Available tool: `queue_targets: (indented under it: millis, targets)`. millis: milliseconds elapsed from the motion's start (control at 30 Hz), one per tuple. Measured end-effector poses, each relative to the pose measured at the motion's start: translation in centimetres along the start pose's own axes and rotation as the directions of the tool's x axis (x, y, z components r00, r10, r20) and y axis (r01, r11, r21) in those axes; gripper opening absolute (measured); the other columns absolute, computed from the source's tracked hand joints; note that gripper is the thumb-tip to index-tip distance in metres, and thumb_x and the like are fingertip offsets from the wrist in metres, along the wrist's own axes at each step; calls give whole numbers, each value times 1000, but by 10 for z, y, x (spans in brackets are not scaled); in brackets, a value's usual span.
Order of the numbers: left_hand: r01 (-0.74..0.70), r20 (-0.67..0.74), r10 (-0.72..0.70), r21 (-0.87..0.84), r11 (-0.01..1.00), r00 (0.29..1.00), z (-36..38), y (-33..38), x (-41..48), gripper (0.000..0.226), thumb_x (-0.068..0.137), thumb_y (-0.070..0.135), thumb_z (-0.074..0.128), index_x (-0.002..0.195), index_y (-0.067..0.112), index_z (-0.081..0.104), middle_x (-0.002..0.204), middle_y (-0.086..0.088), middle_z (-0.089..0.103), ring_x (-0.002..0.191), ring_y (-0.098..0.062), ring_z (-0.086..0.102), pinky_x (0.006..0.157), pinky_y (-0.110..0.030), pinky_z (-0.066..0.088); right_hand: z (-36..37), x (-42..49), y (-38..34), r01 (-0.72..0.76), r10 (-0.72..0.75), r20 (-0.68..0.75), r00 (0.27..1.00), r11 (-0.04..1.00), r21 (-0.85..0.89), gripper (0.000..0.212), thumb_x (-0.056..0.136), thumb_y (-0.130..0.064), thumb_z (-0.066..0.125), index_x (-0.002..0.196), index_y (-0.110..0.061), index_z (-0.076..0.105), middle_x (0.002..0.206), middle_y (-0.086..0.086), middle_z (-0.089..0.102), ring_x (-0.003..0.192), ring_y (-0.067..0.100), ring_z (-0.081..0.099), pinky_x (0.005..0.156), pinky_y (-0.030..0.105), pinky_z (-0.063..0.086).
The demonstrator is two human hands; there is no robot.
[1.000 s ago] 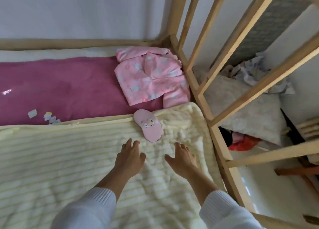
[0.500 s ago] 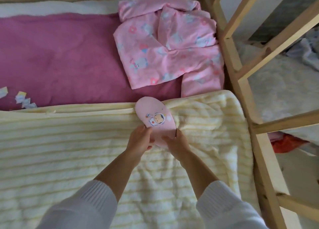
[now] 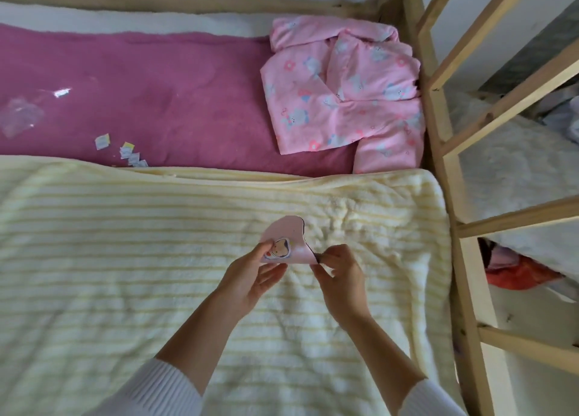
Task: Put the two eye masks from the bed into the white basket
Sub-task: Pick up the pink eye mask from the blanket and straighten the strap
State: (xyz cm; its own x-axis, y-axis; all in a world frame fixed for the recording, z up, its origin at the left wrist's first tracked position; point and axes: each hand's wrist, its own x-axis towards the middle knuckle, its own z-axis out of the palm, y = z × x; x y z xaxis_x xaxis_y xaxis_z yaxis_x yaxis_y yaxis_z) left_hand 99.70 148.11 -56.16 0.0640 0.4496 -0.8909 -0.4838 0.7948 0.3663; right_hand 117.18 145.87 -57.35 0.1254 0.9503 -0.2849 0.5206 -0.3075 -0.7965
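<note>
A pink eye mask [image 3: 286, 238] with a small cartoon picture is lifted off the cream striped blanket [image 3: 125, 243]. My left hand [image 3: 253, 277] pinches its lower left part by the picture. My right hand [image 3: 340, 274] grips its lower right corner, where a dark edge or strap shows. The mask hangs folded between both hands above the blanket. A second eye mask and the white basket are not in view.
A folded pink patterned garment [image 3: 341, 99] lies at the bed's far right on a magenta sheet [image 3: 156, 96]. Small paper scraps [image 3: 125, 150] sit on the sheet. A wooden bed frame [image 3: 438, 139] runs along the right, with a pillow and clothes beyond it.
Both hands reached the mask, took hold of it and lifted it off the blanket's top edge toward me. The mask is now folded between them.
</note>
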Motion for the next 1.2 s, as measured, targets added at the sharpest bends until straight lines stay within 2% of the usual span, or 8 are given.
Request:
queue_targets:
  millis: [200,433,500,633,767,967,1067,1200]
  targets:
    - [-74,233,60,53,996,971,-48,-6,-94,45,62,18,84,98,-1,66,96,-13,73,87,-19,71,70,-26,58,-24,-68,-68,-45,14,161,987,981,190,42,77,4,51,68,-29,74,61,-6,70,59,9,61,58,28,49]
    - [-348,257,252,466,814,933,-86,-26,-202,37,58,14,83,91,8,66,91,-6,73,85,-19,72,72,-30,58,-50,-153,-108,-406,194,403,895,731,549,34,88,-20,46,87,-6,76,89,14,76,88,31,70,74,38,56]
    - [-403,268,305,514,757,914,-93,-33,-224,32,65,7,80,93,10,66,93,-8,71,79,-17,69,74,-34,61,-52,-173,-120,-352,146,404,903,791,501,33,89,-31,54,88,-6,76,90,14,76,88,28,71,71,34,58]
    - [-481,290,384,545,686,877,-105,-43,-256,42,68,14,78,106,24,62,102,-10,71,86,-20,69,79,-38,60,-50,-205,-138,-182,54,255,965,840,512,7,77,-5,71,81,-6,77,80,10,76,80,26,71,69,33,60]
    - [-524,272,448,454,721,852,-113,-47,-279,45,76,36,73,118,37,57,100,-8,74,89,-19,72,75,-32,61,-48,-227,-149,-99,6,186,983,863,495,13,72,4,74,75,-9,73,73,8,73,70,22,67,72,37,54]
    - [-631,453,441,593,500,775,-124,-34,-305,17,81,20,70,97,26,73,94,-9,74,88,-27,70,76,-39,56,-63,-241,-166,25,-104,149,983,891,453,30,62,6,69,87,-9,62,84,0,69,74,16,64,64,25,53]
    - [-650,515,398,626,430,759,-126,-29,-313,15,78,23,69,92,28,73,83,5,72,77,-10,64,69,-24,48,-68,-245,-177,234,-268,205,941,956,177,51,69,8,68,107,-25,65,112,-5,61,102,10,56,76,19,47]
    - [-673,515,469,687,274,717,-128,-24,-312,10,72,23,65,80,28,69,70,13,64,64,-2,55,62,-22,42,-71,-246,-193,323,-304,218,927,944,-59,9,76,-16,73,79,-24,74,89,-13,70,86,-7,60,71,6,42]
